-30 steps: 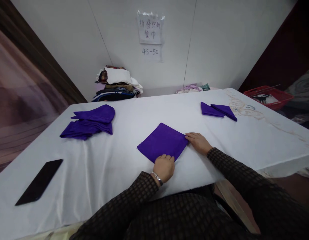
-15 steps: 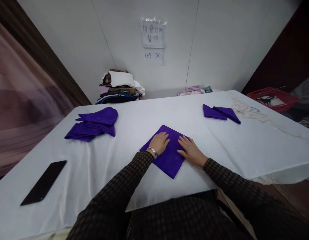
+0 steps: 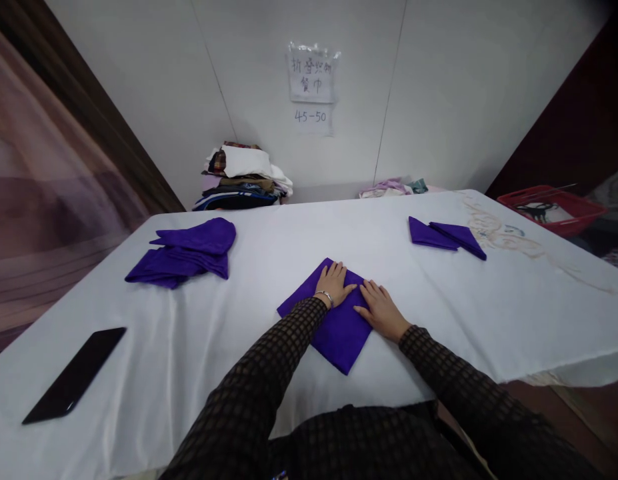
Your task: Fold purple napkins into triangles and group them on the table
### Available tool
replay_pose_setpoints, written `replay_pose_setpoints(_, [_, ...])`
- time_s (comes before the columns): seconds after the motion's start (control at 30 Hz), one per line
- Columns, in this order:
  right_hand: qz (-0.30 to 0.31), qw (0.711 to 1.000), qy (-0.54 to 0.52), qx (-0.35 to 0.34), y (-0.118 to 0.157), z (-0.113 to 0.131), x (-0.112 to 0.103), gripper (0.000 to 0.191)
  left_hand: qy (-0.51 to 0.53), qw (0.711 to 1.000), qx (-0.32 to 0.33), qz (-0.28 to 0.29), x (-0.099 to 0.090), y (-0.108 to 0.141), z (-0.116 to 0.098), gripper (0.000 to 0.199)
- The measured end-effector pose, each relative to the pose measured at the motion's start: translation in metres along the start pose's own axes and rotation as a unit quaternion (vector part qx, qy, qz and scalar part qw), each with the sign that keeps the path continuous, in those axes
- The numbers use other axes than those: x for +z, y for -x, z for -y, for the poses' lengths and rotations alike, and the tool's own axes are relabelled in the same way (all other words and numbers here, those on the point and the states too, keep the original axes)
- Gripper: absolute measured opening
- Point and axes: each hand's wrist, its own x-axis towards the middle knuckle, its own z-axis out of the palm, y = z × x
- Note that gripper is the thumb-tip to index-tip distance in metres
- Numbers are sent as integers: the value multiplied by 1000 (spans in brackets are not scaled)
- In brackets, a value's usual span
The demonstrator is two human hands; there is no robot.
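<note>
A purple cloth napkin (image 3: 341,337), folded into a square, lies on the white tablecloth in front of me with one corner pointing towards my body. My left hand (image 3: 335,284) rests flat on its upper part, fingers stretched out and a bracelet at the wrist. On the right-hand edge of the napkin lies my right hand (image 3: 382,309), its fingers spread and covering the right corner. Neither hand grips the cloth. The left thumb and the right fingertips are close together.
Loose purple napkins (image 3: 189,257) are heaped at the left. Folded purple napkins (image 3: 446,237) lie at the right. A black flat slab (image 3: 76,375) rests near left on the white tablecloth (image 3: 229,373). Behind the table are stacked clothes (image 3: 246,177) and a red basket (image 3: 579,217).
My left hand has slid to the right across the napkin, nearer to my right hand. The right hand stays at the right edge. The view has shifted slightly.
</note>
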Motion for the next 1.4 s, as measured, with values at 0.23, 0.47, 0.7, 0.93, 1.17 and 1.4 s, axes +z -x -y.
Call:
replay_pose_setpoints(0.23, [-6,1000,7,14,-10,0,-6,68,-4,1000,-20,22,0,2,3,71])
replay_pose_setpoints(0.47, [8,1000,14,10,-9,-4,2,71,-18,999,-26,19,0,2,1,70])
replay_pose_setpoints(0.7, [7,1000,1,8,-10,-5,3,71,-37,999,-7,-2,-4,-5,9,68])
replay_pose_setpoints(0.93, [1,1000,-1,13,-3,-8,1,69,-16,999,-39,19,3,-7,17,75])
replay_pose_setpoints(1.17, [-2,999,10,42,24,-13,-6,65,-10,999,-44,19,4,-8,17,74])
replay_pose_setpoints(1.4, [-3,999,2,45,34,-11,-23,65,-15,999,-43,18,3,-7,17,72])
